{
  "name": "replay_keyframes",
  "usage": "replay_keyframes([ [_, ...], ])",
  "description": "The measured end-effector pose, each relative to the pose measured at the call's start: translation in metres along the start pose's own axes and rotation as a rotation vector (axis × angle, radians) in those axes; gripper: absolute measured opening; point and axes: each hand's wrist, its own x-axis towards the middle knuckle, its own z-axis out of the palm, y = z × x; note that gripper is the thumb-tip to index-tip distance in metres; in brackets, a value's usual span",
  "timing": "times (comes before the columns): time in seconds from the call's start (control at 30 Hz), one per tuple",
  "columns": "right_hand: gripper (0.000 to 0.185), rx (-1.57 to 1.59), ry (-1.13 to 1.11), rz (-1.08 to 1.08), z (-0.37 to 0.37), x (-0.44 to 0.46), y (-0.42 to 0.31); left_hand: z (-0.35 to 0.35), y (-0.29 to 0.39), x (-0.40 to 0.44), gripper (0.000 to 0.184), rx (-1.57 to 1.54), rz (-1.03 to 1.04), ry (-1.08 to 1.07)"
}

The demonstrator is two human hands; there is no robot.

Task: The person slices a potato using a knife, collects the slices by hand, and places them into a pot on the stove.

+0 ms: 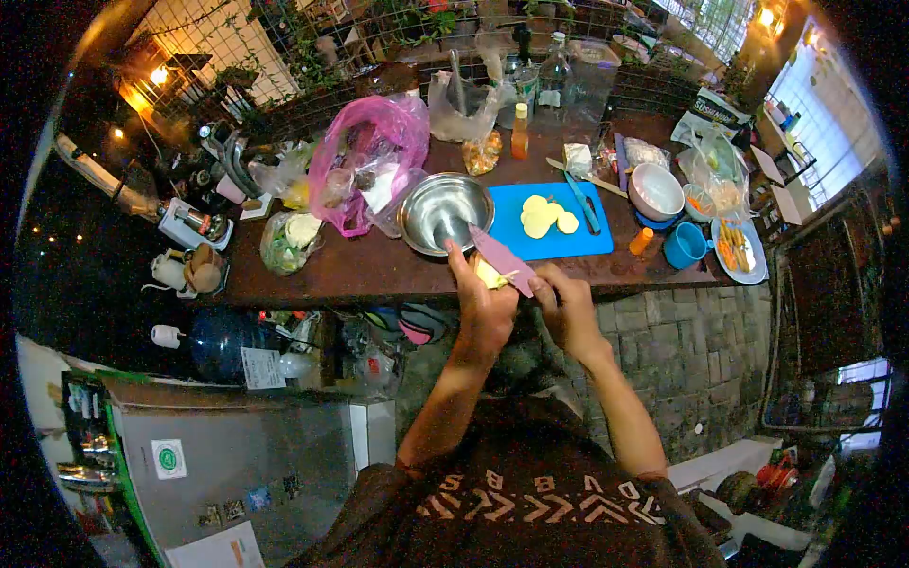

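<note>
My left hand (486,310) is closed around a pale yellow piece (489,275) that looks like a peeled potato. In my right hand (566,308) is a pink-bladed knife (500,259), its blade lying across that piece with the tip pointing up and left. Both hands are in front of the table's near edge. Just beyond them stands a shiny steel bowl (445,204), with nothing visible inside. Right of it lies a blue cutting board (587,248) bearing several pale yellow peeled pieces (542,218) and a blue knife (581,201).
A pink plastic bag (355,142) sits left of the steel bowl. To the right are a white bowl (655,191), a blue mug (684,248), an orange-capped bottle (642,241) and a plate (753,270) of cut vegetables. Bottles (555,80) line the back. A grey cabinet (275,445) stands lower left.
</note>
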Motion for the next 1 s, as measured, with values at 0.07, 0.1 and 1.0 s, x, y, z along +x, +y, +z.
replay_keyframes([
  [0.07, 0.016, 0.02, -0.011, 0.136, -0.003, 0.004, -0.004, -0.001, -0.003, -0.001, 0.089, 0.066, -0.01, 0.024],
  [0.1, 0.016, 0.019, -0.012, 0.135, -0.002, 0.002, -0.002, -0.012, -0.017, 0.003, 0.086, 0.013, 0.017, 0.02],
  [1.0, 0.011, 0.071, -0.224, 0.098, -0.004, -0.019, 0.01, 0.0, 0.014, -0.011, 0.067, -0.659, -0.207, -0.15],
])
